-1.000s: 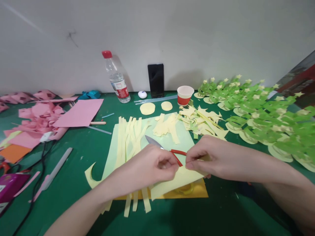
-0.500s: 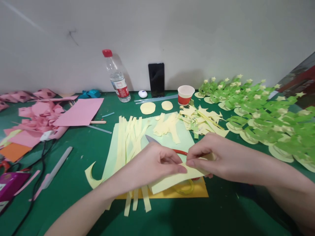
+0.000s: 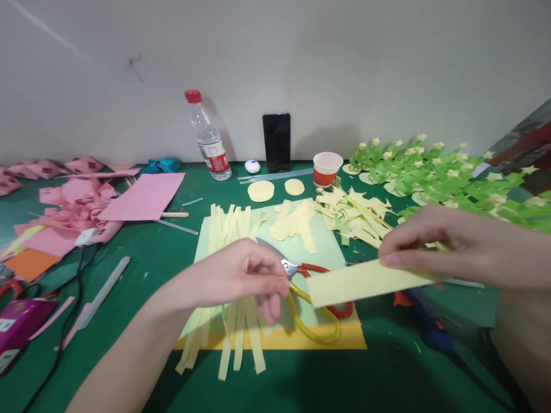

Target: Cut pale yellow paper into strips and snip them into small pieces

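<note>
A pale yellow paper strip (image 3: 357, 281) is pinched between the thumb and fingers of my right hand (image 3: 426, 244), its free end pointing left above the scissor handles. My left hand (image 3: 253, 278) hovers over the pale green sheet, fingers loosely curled and apart, with no paper visible in them. Scissors (image 3: 316, 330) with one red and one yellow handle lie on that sheet (image 3: 321, 241), close to the left fingertips. Long narrow yellow strips (image 3: 226, 221) pass beneath my left hand and wrist. Short yellow pieces (image 3: 295, 223) lie farther back on the sheet.
Yellow scraps (image 3: 353, 212), a paper cup (image 3: 327, 170), paper discs (image 3: 260, 191), a phone (image 3: 276, 143) and a bottle (image 3: 210, 149) stand or lie behind. Green paper plants (image 3: 451, 172) fill the right; a blue tool (image 3: 430, 327) lies below. Pink paper (image 3: 144, 195) and a cable (image 3: 77, 287) are left.
My left hand has let go of the yellow paper and drawn left. My right hand has moved right with the strip, uncovering the scissor handles and the blue tool.
</note>
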{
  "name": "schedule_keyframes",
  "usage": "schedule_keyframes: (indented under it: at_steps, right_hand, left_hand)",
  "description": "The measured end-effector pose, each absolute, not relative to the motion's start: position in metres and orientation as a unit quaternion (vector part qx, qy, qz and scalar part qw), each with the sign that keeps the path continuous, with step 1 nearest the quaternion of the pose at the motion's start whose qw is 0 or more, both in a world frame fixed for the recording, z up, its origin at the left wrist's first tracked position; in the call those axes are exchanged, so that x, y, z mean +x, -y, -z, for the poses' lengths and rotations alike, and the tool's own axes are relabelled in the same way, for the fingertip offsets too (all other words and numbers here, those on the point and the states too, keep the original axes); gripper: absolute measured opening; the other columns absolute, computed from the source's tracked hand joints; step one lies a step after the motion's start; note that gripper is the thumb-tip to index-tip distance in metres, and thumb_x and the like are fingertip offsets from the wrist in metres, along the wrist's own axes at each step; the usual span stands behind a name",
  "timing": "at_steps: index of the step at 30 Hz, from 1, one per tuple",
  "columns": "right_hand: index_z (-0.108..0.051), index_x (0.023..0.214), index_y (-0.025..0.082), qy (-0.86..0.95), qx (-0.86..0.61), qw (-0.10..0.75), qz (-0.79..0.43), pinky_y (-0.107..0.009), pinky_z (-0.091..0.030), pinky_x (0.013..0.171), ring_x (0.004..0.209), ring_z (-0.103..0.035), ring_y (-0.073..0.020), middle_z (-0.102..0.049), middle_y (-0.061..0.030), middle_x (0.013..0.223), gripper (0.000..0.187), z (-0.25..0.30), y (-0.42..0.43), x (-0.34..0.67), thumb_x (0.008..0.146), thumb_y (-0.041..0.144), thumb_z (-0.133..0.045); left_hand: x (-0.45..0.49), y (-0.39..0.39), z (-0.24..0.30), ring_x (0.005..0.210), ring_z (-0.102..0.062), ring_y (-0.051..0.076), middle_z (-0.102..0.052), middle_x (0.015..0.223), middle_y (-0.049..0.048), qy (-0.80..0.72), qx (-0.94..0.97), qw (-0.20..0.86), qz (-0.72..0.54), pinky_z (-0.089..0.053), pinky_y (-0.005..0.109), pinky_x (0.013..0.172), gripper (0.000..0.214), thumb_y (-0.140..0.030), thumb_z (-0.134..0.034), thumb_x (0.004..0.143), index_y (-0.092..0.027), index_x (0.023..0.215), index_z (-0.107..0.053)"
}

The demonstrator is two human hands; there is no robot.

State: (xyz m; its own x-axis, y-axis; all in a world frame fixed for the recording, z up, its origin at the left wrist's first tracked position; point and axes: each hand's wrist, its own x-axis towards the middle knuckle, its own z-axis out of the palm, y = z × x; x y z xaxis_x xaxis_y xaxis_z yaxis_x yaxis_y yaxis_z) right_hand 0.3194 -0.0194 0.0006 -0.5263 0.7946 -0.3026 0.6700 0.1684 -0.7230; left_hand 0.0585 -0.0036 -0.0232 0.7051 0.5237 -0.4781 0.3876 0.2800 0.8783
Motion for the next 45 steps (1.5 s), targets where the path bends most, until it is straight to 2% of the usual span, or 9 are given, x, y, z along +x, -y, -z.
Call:
schedule_keyframes:
  at_steps: [6, 10, 16, 21, 25, 28, 33, 40, 45]
  right_hand:
    - [-0.041, 0.053, 0.018, 0.702, -0.502, 0.112, -0.493, -0.023, -0.028, 0.043, 0.042, -0.039, -0.006, -0.038, 0.0046, 0.047, 0.039, -0.003, 0.014, 0.317, 0.082, 0.044, -0.046]
    - [-0.043, 0.057, 0.018, 0.689, -0.462, 0.143, -0.539, -0.02, -0.027, 0.038, 0.04, -0.036, -0.0065, -0.039, 0.0054, 0.047, 0.037, 0.008, 0.017, 0.296, 0.08, 0.046, -0.052]
    - [-0.045, 0.062, 0.018, 0.716, -0.427, 0.115, -0.541, -0.018, -0.032, 0.045, 0.048, -0.041, -0.0074, -0.046, 0.0038, 0.053, 0.033, 0.017, 0.027, 0.28, 0.088, 0.038, -0.042]
    - [-0.053, 0.067, 0.019, 0.717, -0.412, 0.155, -0.54, -0.023, -0.041, 0.055, 0.059, -0.052, -0.0125, -0.056, -0.0006, 0.065, 0.044, 0.016, 0.027, 0.28, 0.087, 0.054, -0.036]
    - [-0.058, 0.062, 0.017, 0.739, -0.418, 0.137, -0.511, -0.022, -0.033, 0.047, 0.052, -0.04, -0.0098, -0.047, 0.0009, 0.057, 0.038, 0.018, 0.028, 0.272, 0.083, 0.046, -0.048]
    - [-0.064, 0.066, 0.014, 0.712, -0.404, 0.099, -0.566, -0.02, -0.027, 0.044, 0.048, -0.031, -0.0065, -0.04, 0.0036, 0.053, 0.035, 0.027, 0.028, 0.261, 0.083, 0.041, -0.049]
    - [-0.058, 0.075, 0.013, 0.592, -0.381, 0.086, -0.705, -0.018, -0.035, 0.041, 0.04, -0.043, -0.0036, -0.058, 0.002, 0.06, 0.034, 0.041, 0.026, 0.252, 0.078, 0.046, -0.058]
    - [-0.064, 0.077, 0.015, 0.57, -0.439, 0.199, -0.666, -0.018, -0.044, 0.041, 0.04, -0.055, -0.0071, -0.066, 0.0005, 0.06, 0.027, 0.035, 0.017, 0.27, 0.076, 0.042, -0.063]
    - [-0.064, 0.06, 0.014, 0.573, -0.476, 0.301, -0.595, -0.018, -0.043, 0.042, 0.042, -0.051, -0.0069, -0.062, 0.0006, 0.053, 0.021, 0.028, 0.013, 0.274, 0.066, 0.031, -0.073]
  left_hand:
    - [0.068, 0.005, 0.032, 0.078, -0.065, 0.014, -0.071, 0.086, 0.0007, -0.446, 0.694, 0.525, -0.209, -0.049, 0.022, 0.07, 0.009, -0.025, -0.062, 0.078, -0.019, 0.083, -0.068]
    - [0.087, 0.022, 0.041, 0.105, -0.058, 0.018, -0.065, 0.113, 0.0, -0.4, 0.724, 0.474, -0.302, -0.046, 0.025, 0.088, 0.04, -0.028, -0.072, 0.07, -0.025, 0.109, -0.063]
    - [0.09, 0.029, 0.042, 0.084, -0.063, 0.015, -0.069, 0.091, -0.0008, -0.34, 0.689, 0.491, -0.411, -0.049, 0.023, 0.079, 0.004, -0.018, -0.069, 0.074, -0.021, 0.075, -0.069]
    - [0.087, 0.025, 0.042, 0.061, -0.064, 0.016, -0.067, 0.066, 0.0002, -0.43, 0.579, 0.533, -0.443, -0.052, 0.027, 0.061, 0.011, -0.028, -0.064, 0.076, -0.018, 0.073, -0.06]
    - [0.086, 0.02, 0.045, 0.042, -0.055, 0.01, -0.058, 0.052, -0.0053, -0.422, 0.523, 0.587, -0.451, -0.047, 0.023, 0.048, 0.015, -0.031, -0.059, 0.078, -0.019, 0.075, -0.051]
    - [0.087, 0.018, 0.048, 0.047, -0.051, 0.008, -0.052, 0.053, -0.0065, -0.429, 0.542, 0.556, -0.461, -0.044, 0.02, 0.048, 0.015, -0.03, -0.056, 0.08, -0.019, 0.071, -0.05]
    - [0.091, 0.02, 0.047, 0.082, -0.058, 0.013, -0.063, 0.085, 0.0004, -0.4, 0.642, 0.52, -0.397, -0.046, 0.021, 0.072, 0.025, -0.026, -0.047, 0.086, -0.018, 0.064, -0.056]
    - [0.094, 0.026, 0.047, 0.103, -0.057, 0.014, -0.063, 0.113, 0.0006, -0.404, 0.641, 0.533, -0.377, -0.045, 0.022, 0.088, 0.015, -0.027, -0.052, 0.086, -0.021, 0.096, -0.061]
    - [0.093, 0.026, 0.044, 0.065, -0.064, 0.012, -0.067, 0.067, -0.001, -0.42, 0.599, 0.637, -0.24, -0.05, 0.022, 0.065, 0.026, -0.035, -0.051, 0.087, -0.016, 0.071, -0.06]
